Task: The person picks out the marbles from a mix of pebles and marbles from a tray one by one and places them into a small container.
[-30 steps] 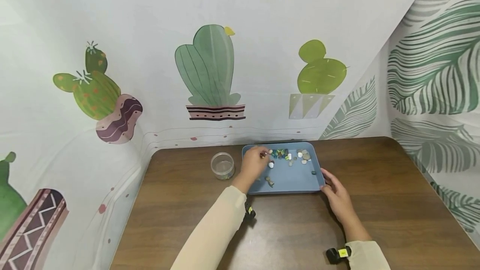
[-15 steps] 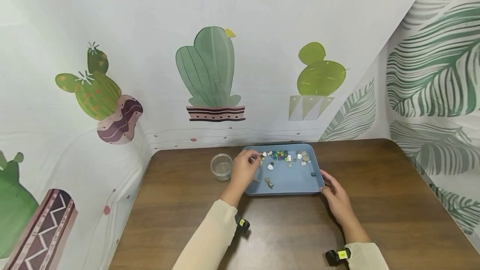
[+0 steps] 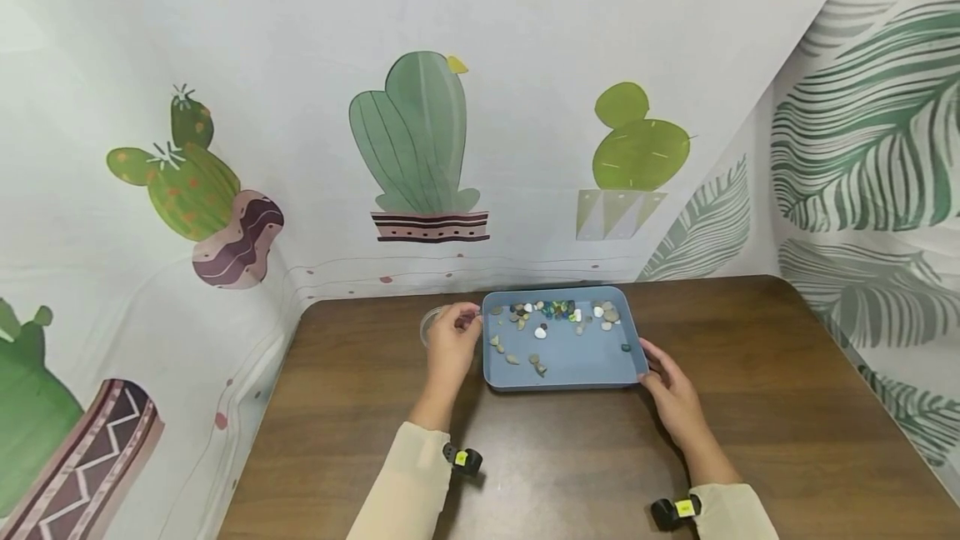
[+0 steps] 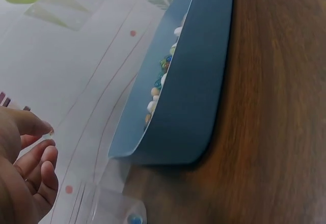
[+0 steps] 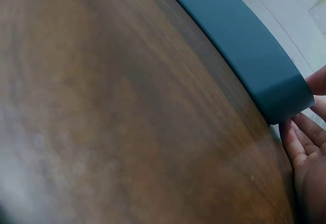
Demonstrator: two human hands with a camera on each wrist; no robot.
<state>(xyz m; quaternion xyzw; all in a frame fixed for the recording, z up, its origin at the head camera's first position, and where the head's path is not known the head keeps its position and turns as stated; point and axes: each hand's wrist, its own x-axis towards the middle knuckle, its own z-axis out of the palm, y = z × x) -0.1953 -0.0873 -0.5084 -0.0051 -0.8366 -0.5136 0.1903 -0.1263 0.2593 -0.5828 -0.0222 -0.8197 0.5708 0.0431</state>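
Observation:
In the head view my left hand (image 3: 452, 346) hovers over a clear round plastic container (image 3: 426, 327), left of the blue tray (image 3: 573, 361), hiding most of it. Between thumb and fingertip it pinches a small, clear, shiny bead, perhaps a glass marble (image 4: 49, 134). A bluish marble (image 4: 134, 219) shows low inside the container in the left wrist view. My right hand (image 3: 677, 397) grips the tray's near right corner, with the thumb at the rim and the fingers against the outer wall (image 5: 254, 66).
Coloured glass marbles (image 3: 558, 309) cluster at the tray's far side. Grey and white pebbles (image 3: 609, 313) lie at its far right, and tan stones (image 3: 536, 363) along its left. Beneath is a brown wooden table (image 3: 555, 457), with a cactus-print wall covering (image 3: 525, 148) behind.
My left hand has moved left from above the tray's stones to over the clear container, pinching the small bead. The right hand keeps its grip on the tray corner.

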